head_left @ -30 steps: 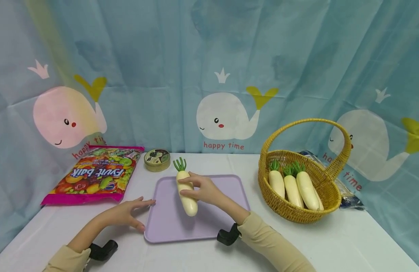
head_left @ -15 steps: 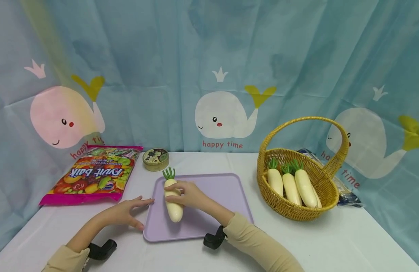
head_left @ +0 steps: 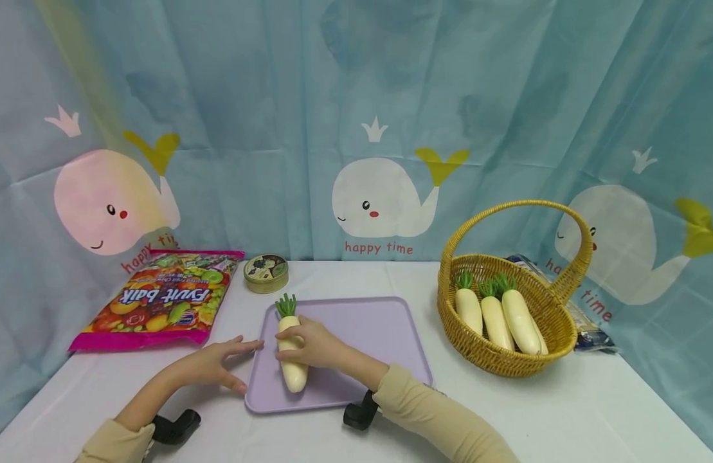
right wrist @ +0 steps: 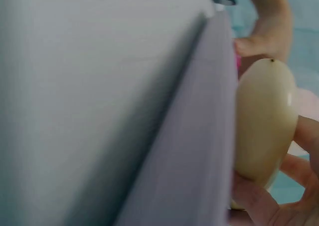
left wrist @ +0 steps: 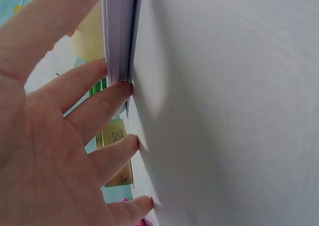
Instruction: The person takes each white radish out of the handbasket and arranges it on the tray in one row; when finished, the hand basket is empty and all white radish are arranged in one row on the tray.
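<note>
A white radish (head_left: pixel 294 373) with green leaf stubs lies at the left part of a lilac tray (head_left: pixel 368 321). My right hand (head_left: pixel 312 346) grips it around the middle, thumb on the near side and fingers on the far side. In the right wrist view the radish (right wrist: pixel 264 116) appears low against the tray's rim, with fingertips on its flank. My left hand (head_left: pixel 208 365) rests with spread, straight fingers at the tray's left edge. The left wrist view has that hand's fingertips (left wrist: pixel 122 89) touching the tray rim (left wrist: pixel 118 36) and the white tabletop.
A wicker basket (head_left: pixel 506 366) with a tall handle holds several white radishes (head_left: pixel 497 321) at the right. Behind it lies a dark packet (head_left: pixel 593 334). A colourful candy bag (head_left: pixel 159 302) and a round tin (head_left: pixel 266 274) stand at the back left, before a whale-print curtain (head_left: pixel 379 64).
My right hand has carried the radish left and lowered it onto the tray's left part. The left hand has stayed at the tray's edge.
</note>
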A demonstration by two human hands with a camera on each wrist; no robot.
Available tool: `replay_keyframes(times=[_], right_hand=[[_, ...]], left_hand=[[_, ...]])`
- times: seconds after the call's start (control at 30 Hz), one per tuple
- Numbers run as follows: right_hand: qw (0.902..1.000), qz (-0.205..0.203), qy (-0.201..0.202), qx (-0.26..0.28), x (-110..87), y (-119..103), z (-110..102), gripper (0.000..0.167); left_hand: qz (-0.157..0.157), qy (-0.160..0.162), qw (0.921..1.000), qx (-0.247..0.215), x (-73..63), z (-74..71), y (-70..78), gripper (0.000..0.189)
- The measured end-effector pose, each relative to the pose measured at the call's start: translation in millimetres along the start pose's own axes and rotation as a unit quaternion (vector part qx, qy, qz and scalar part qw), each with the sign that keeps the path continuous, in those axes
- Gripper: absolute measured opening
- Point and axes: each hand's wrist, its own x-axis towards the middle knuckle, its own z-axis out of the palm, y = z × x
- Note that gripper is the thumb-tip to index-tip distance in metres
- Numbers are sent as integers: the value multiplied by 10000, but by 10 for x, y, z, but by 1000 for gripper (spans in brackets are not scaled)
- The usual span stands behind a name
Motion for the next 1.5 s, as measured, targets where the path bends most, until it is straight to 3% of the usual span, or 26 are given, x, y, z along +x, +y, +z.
replay_keyframes(times=[0.1,0.33,0.53,1.1,1.23,1.37,1.5], right_hand=[[9995,138,-237,-184,-15,-43,-7,38],[9937,758,-825,-61,31,-161,-26,35],[9949,712,-703,-124,57,-185,-5,37],[9954,593,-740,-115,10,-201,-30,49],[9951,533,-734,399,-97,-174,-144,57],[9898,543,-679,1130,-255,-140,-389,59],[9911,375,-553,1155,-463,-108,-742,58]], left_hand=[[-1,-26,10000,25,1,0,-5,76],[19,-34,10000,-41,-4,-1,-1,76],[102,-3,9999,-4,0,2,-1,76],[-201,-14,9998,-49,15,13,11,78],[-192,3,9998,-58,16,18,15,78],[-276,-3,9996,-57,15,18,17,78],[-343,-7,9994,-71,13,12,13,79]])
